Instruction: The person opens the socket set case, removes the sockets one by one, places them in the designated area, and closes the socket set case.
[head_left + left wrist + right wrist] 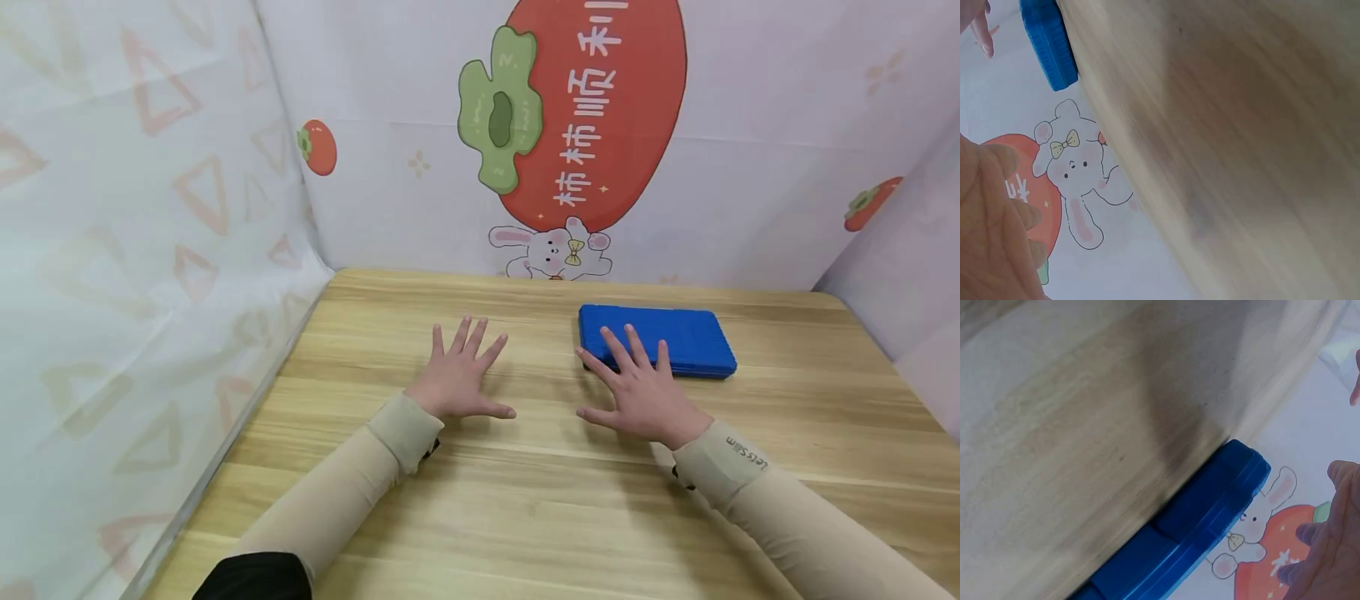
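A flat blue plastic case (660, 333) lies on the wooden table, towards the back right. My left hand (461, 375) is held over the table left of the case, fingers spread and holding nothing. Over the case's front edge my right hand (641, 392) spreads its fingers, overlapping part of the case in the head view; it grips nothing. In the right wrist view the case (1179, 531) sits on the table below and apart from the right hand (1332, 544). The left wrist view shows the left palm (991, 219) at the edge, with the case (1050, 47) farther off.
The wooden table (510, 517) reaches back to a white cloth backdrop (375, 208) printed with a large red persimmon and a rabbit. A patterned white cloth (112, 333) hangs along the left side, and another cloth (930, 350) borders the right.
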The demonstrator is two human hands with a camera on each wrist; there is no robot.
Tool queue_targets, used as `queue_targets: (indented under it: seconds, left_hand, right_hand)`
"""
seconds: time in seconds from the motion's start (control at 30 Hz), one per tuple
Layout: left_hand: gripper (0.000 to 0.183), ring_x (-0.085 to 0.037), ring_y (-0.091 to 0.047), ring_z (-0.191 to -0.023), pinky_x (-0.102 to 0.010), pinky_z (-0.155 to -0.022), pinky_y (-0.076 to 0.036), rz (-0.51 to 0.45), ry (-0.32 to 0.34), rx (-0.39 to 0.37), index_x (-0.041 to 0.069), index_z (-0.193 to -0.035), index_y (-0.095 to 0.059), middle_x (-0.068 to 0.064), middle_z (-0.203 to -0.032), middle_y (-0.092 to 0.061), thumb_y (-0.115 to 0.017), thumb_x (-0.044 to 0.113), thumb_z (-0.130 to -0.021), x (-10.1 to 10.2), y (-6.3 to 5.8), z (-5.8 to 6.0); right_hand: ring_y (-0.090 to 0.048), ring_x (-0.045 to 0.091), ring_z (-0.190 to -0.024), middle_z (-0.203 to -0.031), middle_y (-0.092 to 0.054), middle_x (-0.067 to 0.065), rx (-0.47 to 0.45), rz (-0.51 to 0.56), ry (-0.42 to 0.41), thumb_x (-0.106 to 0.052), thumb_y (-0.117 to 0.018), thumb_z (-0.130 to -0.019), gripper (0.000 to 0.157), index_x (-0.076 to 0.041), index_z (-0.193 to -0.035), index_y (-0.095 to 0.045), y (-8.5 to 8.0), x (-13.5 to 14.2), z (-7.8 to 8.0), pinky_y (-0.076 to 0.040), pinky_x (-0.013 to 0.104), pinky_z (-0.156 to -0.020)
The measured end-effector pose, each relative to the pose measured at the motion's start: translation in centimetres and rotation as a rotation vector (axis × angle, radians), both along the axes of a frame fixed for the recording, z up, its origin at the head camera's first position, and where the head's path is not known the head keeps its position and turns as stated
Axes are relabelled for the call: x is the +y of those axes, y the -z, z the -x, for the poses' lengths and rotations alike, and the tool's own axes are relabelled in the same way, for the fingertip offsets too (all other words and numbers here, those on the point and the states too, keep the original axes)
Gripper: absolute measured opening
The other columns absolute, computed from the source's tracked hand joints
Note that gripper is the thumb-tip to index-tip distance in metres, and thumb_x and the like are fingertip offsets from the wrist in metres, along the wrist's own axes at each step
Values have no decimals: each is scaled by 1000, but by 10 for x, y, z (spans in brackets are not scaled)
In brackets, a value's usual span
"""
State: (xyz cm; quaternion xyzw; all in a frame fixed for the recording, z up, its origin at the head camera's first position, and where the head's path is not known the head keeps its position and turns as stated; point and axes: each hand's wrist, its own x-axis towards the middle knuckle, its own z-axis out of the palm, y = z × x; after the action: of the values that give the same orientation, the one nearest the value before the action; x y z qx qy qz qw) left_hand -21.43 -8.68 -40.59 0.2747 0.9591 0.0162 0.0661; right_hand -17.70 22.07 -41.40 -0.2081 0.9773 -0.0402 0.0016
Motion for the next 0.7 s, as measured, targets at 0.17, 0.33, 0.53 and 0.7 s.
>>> queue_targets:
  seconds: [0.17,0.33,0.53,0.7]
  left_hand:
    - [115,-38,3,-157,-66,-120,1,-72,-8,-45,23,-168,-12,-17,-172,-3,-62,82,-83,7,-1,8]
    - [111,-34,-2,-158,-55,-124,-10,-212,-39,-120,22,-168,-12,-16,-172,-6,-64,76,-86,20,-6,24]
    - [107,-31,-13,-157,-51,-122,-24,-400,-69,-240,15,-168,-15,-14,-172,-12,-68,65,-90,43,-12,38]
    - [101,-30,-20,-155,-50,-122,-26,-540,-95,-337,12,-167,-16,-12,-170,-20,-67,59,-94,63,-11,47]
  right_hand:
    - [0,55,-152,-169,-13,25,-29,64,39,-65,-65,-92,90,-18,-163,-35,-3,10,6,-4,83,-108]
    - [-1,58,-150,-167,-10,30,-100,182,132,-60,-61,-98,89,-13,-165,-26,-16,31,15,-8,82,-109]
    - [-5,64,-146,-162,-8,40,-148,323,222,-57,-54,-103,92,-1,-165,-15,-23,66,23,-12,79,-110]
    - [-7,64,-145,-160,-5,43,-185,389,282,-53,-48,-107,89,3,-164,-9,-25,90,27,-15,79,-109]
